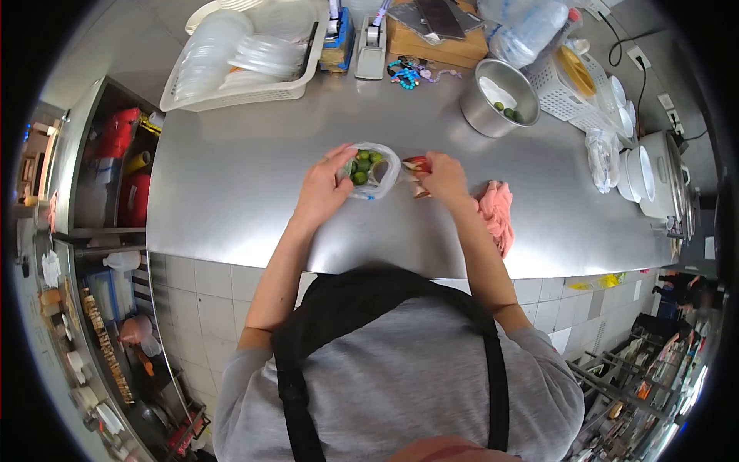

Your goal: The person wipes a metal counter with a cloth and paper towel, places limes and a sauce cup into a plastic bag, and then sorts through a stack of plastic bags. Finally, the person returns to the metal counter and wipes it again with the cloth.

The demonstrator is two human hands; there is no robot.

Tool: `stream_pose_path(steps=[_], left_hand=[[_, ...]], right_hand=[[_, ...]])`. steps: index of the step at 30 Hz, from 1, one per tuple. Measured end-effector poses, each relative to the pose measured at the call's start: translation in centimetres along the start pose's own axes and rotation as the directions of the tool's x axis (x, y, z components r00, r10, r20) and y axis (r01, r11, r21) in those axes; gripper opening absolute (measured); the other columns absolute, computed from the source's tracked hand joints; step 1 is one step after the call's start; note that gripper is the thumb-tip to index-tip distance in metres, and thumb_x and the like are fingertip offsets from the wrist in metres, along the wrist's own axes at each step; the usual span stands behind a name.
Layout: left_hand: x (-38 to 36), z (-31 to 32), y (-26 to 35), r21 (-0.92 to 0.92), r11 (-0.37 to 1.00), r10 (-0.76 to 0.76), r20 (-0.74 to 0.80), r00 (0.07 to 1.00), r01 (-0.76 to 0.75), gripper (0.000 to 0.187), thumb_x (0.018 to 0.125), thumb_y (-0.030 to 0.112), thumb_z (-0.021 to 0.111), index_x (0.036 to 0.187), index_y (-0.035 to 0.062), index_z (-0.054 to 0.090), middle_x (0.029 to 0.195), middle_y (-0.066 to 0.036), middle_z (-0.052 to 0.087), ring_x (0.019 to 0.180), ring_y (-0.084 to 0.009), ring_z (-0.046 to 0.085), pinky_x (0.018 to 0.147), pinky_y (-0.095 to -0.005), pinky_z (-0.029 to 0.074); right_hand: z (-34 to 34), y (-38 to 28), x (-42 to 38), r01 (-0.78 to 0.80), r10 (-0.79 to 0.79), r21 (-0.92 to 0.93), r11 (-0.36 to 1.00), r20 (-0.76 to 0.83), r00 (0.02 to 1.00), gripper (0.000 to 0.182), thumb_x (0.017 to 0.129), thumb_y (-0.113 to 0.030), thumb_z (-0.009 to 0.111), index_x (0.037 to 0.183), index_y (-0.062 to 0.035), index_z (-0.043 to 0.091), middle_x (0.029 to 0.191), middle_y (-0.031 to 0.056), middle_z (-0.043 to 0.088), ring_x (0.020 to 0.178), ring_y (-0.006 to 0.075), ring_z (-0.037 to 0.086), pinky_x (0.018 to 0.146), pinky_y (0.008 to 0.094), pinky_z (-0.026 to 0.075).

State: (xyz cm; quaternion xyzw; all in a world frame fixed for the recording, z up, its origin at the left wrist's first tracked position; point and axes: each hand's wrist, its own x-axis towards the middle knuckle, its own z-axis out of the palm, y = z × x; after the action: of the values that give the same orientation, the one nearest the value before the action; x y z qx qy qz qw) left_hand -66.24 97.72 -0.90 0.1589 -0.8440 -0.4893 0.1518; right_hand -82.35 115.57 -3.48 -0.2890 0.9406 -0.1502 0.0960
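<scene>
A clear plastic bag with small green limes stands open on the steel table, and a small round container rim shows among the fruit. My left hand curls around the bag's left side, thumb near the front and fingers at the back. Just right of the bag, my right hand is closed on a small red-and-whitish item whose kind I cannot make out. Beside my right forearm lies a crumpled pink cloth.
A steel pot holding a few limes and something white stands at the back right. Behind are a white basket of plastic lids, a tape dispenser, beaded strings and a cardboard box. White bowls stand at the right.
</scene>
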Motion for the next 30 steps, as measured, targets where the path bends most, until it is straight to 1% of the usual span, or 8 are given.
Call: stream_pose_path(steps=[4, 7, 10, 14, 19, 24, 27, 30], left_hand=[[-0.2, -0.7, 0.0, -0.005, 1.0, -0.013, 0.023, 1.0, 0.013, 0.047, 0.067, -0.002, 0.049, 0.114, 0.003, 0.056, 0.124, -0.012, 0.052, 0.068, -0.0206, 0.056, 0.066, -0.0294, 0.045], [0.3, -0.8, -0.2, -0.008, 1.0, 0.015, 0.052, 0.999, -0.015, 0.049, 0.067, -0.002, 0.048, 0.115, 0.003, 0.055, 0.125, -0.012, 0.051, 0.072, -0.0206, 0.056, 0.067, -0.029, 0.045], [0.9, -0.8, -0.1, -0.047, 0.999, 0.022, 0.081, 0.996, -0.018, 0.051, 0.065, -0.003, 0.048, 0.116, 0.0025, 0.054, 0.126, -0.013, 0.05, 0.073, -0.0189, 0.055, 0.066, -0.0278, 0.044], [1.3, -2.2, -0.2, -0.208, 0.977, -0.012, 0.155, 0.988, 0.045, 0.055, 0.064, -0.005, 0.047, 0.118, 0.002, 0.053, 0.127, -0.013, 0.049, 0.072, -0.0168, 0.053, 0.062, -0.0268, 0.042], [1.0, -3.2, 1.9, -0.11, 0.994, 0.009, 0.169, 0.986, 0.01, 0.058, 0.062, -0.007, 0.048, 0.119, 0.0031, 0.052, 0.126, -0.013, 0.05, 0.068, -0.0154, 0.051, 0.06, -0.0265, 0.042], [1.2, -4.4, 1.6, -0.05, 0.995, 0.088, 0.092, 0.992, -0.084, 0.058, 0.063, -0.007, 0.047, 0.119, 0.004, 0.053, 0.121, -0.013, 0.054, 0.062, -0.0119, 0.049, 0.057, -0.0254, 0.041], [1.7, -4.7, 1.8, -0.195, 0.981, 0.013, 0.014, 1.0, -0.011, 0.055, 0.065, -0.008, 0.045, 0.118, 0.0034, 0.054, 0.119, -0.011, 0.056, 0.062, -0.0078, 0.048, 0.056, -0.0227, 0.04], [1.9, -4.8, 2.9, -0.238, 0.971, -0.002, -0.07, 0.998, -0.014, 0.048, 0.069, -0.007, 0.046, 0.115, 0.0025, 0.057, 0.115, -0.009, 0.057, 0.062, -0.0047, 0.046, 0.058, -0.019, 0.04]], right_hand=[[-3.8, 1.0, 0.0, 0.044, -0.038, 0.096, 0.994, -0.061, 0.997, 0.029, 0.072, -0.013, 0.066, 0.097, -0.0037, 0.058, 0.091, 0.0126, 0.064, 0.073, 0.0327, 0.061, 0.068, 0.0346, 0.049], [-4.2, -1.1, 0.1, 0.272, -0.178, 0.594, 0.758, -0.213, 0.961, 0.03, 0.07, -0.001, 0.059, 0.1, -0.0059, 0.056, 0.087, 0.0121, 0.064, 0.071, 0.0318, 0.061, 0.066, 0.0327, 0.05], [-3.5, -5.5, -0.3, 0.535, -0.407, 0.569, 0.625, -0.348, 0.845, 0.034, 0.066, 0.008, 0.054, 0.097, -0.0061, 0.057, 0.081, 0.0097, 0.064, 0.067, 0.0286, 0.061, 0.065, 0.0319, 0.05], [-2.3, -7.9, 0.7, 0.674, -0.673, 0.008, 0.739, -0.042, 0.739, 0.021, 0.072, -0.005, 0.057, 0.092, -0.011, 0.059, 0.079, 0.0059, 0.065, 0.07, 0.0272, 0.063, 0.064, 0.0348, 0.05], [-2.9, -10.3, 1.1, 0.692, -0.523, -0.416, 0.591, 0.456, 0.72, 0.014, 0.077, -0.025, 0.059, 0.088, -0.0166, 0.062, 0.08, 0.0063, 0.064, 0.077, 0.0275, 0.062, 0.064, 0.0372, 0.048], [-9.5, -9.6, 1.0, 0.685, -0.647, -0.169, 0.709, 0.231, 0.727, 0.016, 0.07, -0.028, 0.067, 0.08, -0.0161, 0.066, 0.079, 0.0059, 0.064, 0.082, 0.0305, 0.061, 0.07, 0.0371, 0.048], [-12.5, -8.9, 0.9, 0.784, -0.765, -0.055, 0.619, 0.184, 0.617, 0.022, 0.073, -0.026, 0.065, 0.091, -0.014, 0.062, 0.091, 0.0051, 0.063, 0.086, 0.0298, 0.06, 0.07, 0.0389, 0.047], [-11.8, -8.3, 1.6, 0.869, -0.859, 0.045, 0.493, -0.136, 0.494, 0.026, 0.068, -0.017, 0.07, 0.091, -0.0109, 0.061, 0.092, 0.0068, 0.061, 0.085, 0.0291, 0.058, 0.071, 0.0392, 0.047]])
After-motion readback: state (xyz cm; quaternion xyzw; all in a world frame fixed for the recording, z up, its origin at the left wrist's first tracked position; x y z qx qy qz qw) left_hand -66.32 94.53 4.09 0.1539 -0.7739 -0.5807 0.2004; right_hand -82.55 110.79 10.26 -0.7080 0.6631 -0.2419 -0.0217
